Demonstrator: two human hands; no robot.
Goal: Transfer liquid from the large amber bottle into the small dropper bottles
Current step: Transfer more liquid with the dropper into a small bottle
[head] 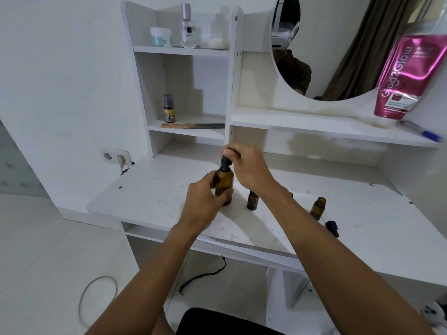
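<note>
The large amber bottle (225,182) stands upright on the white desk (154,189). My left hand (204,201) is wrapped around its body. My right hand (246,165) pinches the black dropper cap (225,163) on the bottle's neck. To the right stand two small amber dropper bottles, one (252,201) partly behind my right wrist and one (318,208) open, with no cap. A loose black dropper cap (331,228) lies on the desk near the second small bottle.
A shelf unit (183,50) at the back holds a cream jar, a perfume bottle, a small spray bottle (168,108) and a comb (193,125). A round mirror, a pink tube (406,76) and a blue pen (420,131) are at right. A wall socket (116,157) is left.
</note>
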